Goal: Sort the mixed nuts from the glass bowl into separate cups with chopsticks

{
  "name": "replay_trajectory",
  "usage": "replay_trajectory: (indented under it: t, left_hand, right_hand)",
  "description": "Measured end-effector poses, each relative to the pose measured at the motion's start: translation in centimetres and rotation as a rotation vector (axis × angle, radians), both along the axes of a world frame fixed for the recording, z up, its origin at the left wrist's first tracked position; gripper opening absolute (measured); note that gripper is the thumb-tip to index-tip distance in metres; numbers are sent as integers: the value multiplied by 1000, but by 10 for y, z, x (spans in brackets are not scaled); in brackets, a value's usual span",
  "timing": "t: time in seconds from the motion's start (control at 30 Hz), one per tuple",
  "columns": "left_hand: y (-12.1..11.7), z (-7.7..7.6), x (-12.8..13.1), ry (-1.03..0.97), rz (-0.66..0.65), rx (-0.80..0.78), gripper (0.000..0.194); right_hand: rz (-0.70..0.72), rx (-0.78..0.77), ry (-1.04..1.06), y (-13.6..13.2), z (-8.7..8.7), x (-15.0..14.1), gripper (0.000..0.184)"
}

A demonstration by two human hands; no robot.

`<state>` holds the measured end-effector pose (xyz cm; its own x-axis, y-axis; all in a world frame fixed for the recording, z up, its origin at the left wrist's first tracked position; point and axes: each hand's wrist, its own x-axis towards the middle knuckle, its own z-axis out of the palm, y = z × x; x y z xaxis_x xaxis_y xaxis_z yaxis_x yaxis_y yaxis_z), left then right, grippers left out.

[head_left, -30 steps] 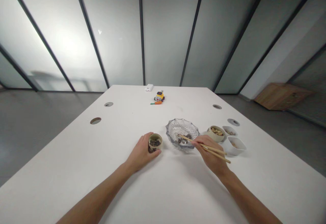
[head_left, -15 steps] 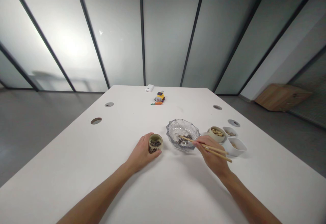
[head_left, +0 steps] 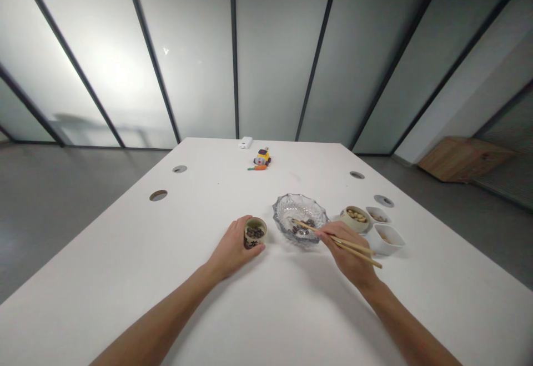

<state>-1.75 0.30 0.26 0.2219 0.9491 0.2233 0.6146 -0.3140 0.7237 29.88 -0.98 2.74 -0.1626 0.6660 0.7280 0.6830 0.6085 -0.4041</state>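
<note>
My left hand (head_left: 234, 246) curls round a small ceramic cup (head_left: 255, 241) that stands on the white table, with dark beans or seeds inside it. A pair of wooden chopsticks (head_left: 353, 246) is gripped in my right hand (head_left: 347, 252). Their tips reach into a clear glass bowl (head_left: 283, 227) with a scalloped rim, where several dark beans (head_left: 306, 226) lie towards the near right side. Whether the tips pinch a bean is too small to tell. The bowl sits just right of the cup, apart from it.
Right of the bowl stand a ceramic cup (head_left: 353, 227) of pale nuts and two white dishes, the nearer dish (head_left: 389, 246) square. Farther back lie a toy carrot (head_left: 259, 168), a yellow toy vehicle (head_left: 262, 158) and a white box (head_left: 245, 143). Round holes (head_left: 159, 195) pierce the tabletop.
Very little differs: the whole view has shifted slightly. Both hands keep their holds, and the chopstick tips stay inside the glass bowl.
</note>
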Motion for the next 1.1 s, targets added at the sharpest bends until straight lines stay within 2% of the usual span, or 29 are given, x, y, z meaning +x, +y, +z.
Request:
replay_trajectory:
  t: [0.53,0.83,0.97,1.1]
  left_hand:
    - [0,-1,0,-4,-9,10,62]
    - [-1,1,0,-6,-12,15,61]
    - [-1,1,1,9,-4,3,63]
    - [-2,2,2,-5,-7,10,62]
  right_hand:
    - [-25,-85,40,5,-2,4,38]
    - [-36,-12,62,2,-6,7,33]
    - [-60,22,96,1,3,5,29]
    - [-93,20,209,-3,24,-20,33]
